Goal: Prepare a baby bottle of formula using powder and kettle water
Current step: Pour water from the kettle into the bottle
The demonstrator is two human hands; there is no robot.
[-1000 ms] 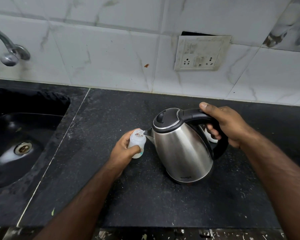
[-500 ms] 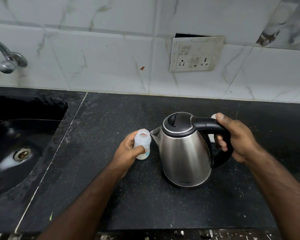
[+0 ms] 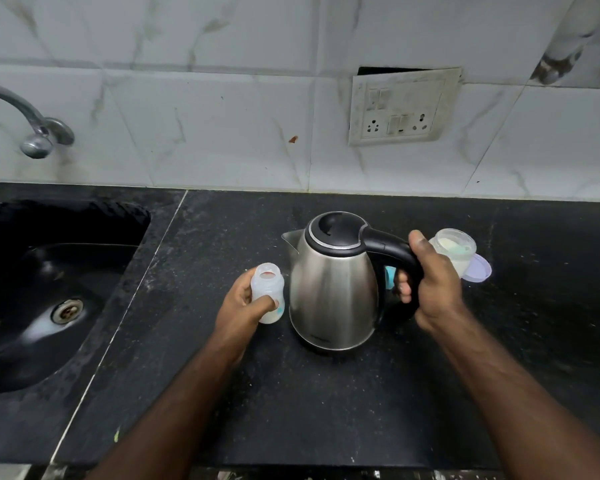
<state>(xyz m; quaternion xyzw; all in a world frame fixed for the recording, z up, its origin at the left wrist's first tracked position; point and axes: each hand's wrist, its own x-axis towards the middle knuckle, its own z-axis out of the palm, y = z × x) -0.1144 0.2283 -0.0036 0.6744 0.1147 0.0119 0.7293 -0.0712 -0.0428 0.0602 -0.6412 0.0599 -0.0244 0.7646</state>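
Note:
A steel kettle (image 3: 331, 289) with a black lid stands upright on the black counter (image 3: 326, 410), spout to the left. My right hand (image 3: 430, 289) is wrapped around its black handle. My left hand (image 3: 239, 306) holds a small open baby bottle (image 3: 267, 289) upright just left of the kettle, whitish liquid at its bottom. Behind my right hand stands an open powder container (image 3: 456, 247) with pale powder inside, and its lilac lid (image 3: 478, 270) lies beside it. A small blue item (image 3: 389, 276) shows through the handle gap.
A black sink (image 3: 49, 289) with a metal drain is set into the counter at left, under a chrome tap (image 3: 32, 133). A marble-tiled wall with a socket plate (image 3: 402, 105) rises behind. The counter's front edge runs along the bottom.
The kettle was tilted with its spout over the bottle a second ago; it now stands upright on the counter. The bottle stays in my left hand, slightly apart from the spout.

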